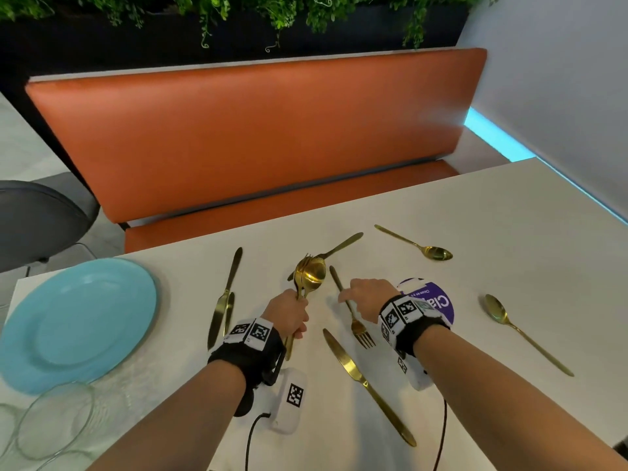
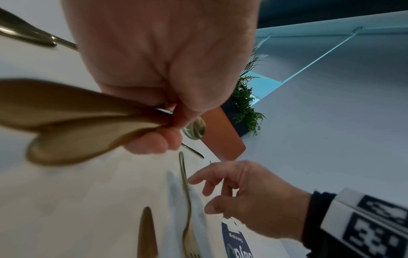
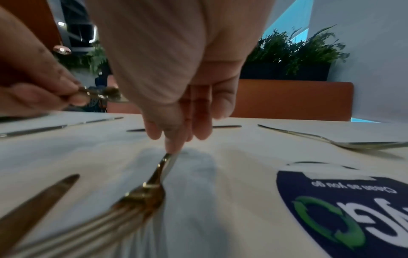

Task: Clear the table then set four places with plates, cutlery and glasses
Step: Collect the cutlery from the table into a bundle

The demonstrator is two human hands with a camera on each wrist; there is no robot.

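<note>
left hand (image 1: 288,312) clenches a bundle of gold cutlery (image 1: 307,278); right hand (image 1: 365,299), fingers extended, touches a fork (image 1: 353,316)

Gold cutlery hems the white table (image 1: 475,212) centre
Bare tabletop lies far right; round turquoise plate (image 1: 78,321) and clear glass bowls (image 1: 51,423) block the left

Cutlery (image 1: 353,365): gold-toned metal, polished and reflective.
Plate (image 1: 78,321): pale blue, smooth, soft sheen.
Glasses (image 1: 54,423): clear glass.
Worktop (image 1: 475,232): white, smooth, matt.
Bench seat (image 1: 258,130): orange, smooth leather-like upholstery.
Wrist straps (image 1: 251,355): black cloth.
</note>
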